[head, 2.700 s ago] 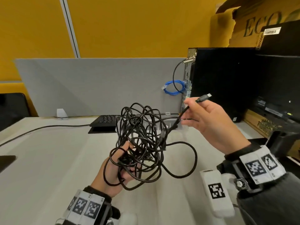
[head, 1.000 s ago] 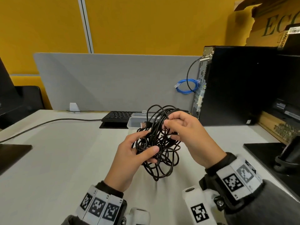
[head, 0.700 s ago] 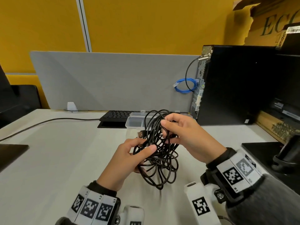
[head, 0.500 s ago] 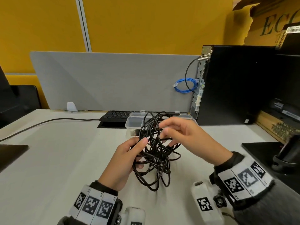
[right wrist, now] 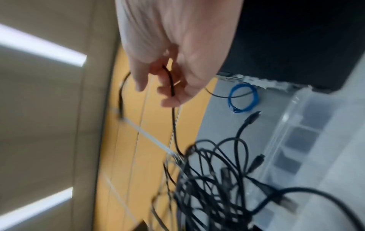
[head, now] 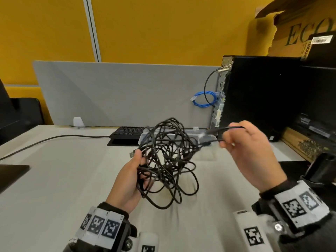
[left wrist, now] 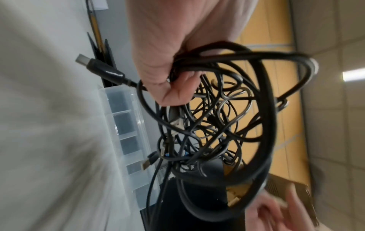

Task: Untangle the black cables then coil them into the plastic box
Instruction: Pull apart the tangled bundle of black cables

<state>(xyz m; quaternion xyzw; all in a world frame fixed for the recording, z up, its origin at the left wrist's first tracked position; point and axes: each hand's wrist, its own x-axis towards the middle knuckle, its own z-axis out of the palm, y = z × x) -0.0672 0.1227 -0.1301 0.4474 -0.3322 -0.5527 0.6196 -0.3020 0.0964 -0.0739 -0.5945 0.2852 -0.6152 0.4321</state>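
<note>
A tangled bundle of black cables (head: 167, 159) hangs above the pale desk. My left hand (head: 129, 179) grips the bundle's left side (left wrist: 197, 65), and a USB plug (left wrist: 94, 64) sticks out past the thumb. My right hand (head: 241, 146) pinches one black strand (right wrist: 171, 84) and holds it out to the right, clear of the knot. The clear plastic box (head: 143, 137) with divided compartments (left wrist: 126, 125) stands on the desk just behind the bundle, in front of the keyboard; the cables partly hide it.
A black keyboard (head: 129, 131) lies behind the box against a grey divider panel (head: 118, 91). A black computer tower (head: 254, 95) with a blue cable loop (head: 203, 99) stands at the right. A black cord (head: 54, 139) runs across the desk's left side.
My right hand has left the middle of the bundle and drawn one strand out to the right. The knot has loosened and spread wider; my left hand keeps its grip.
</note>
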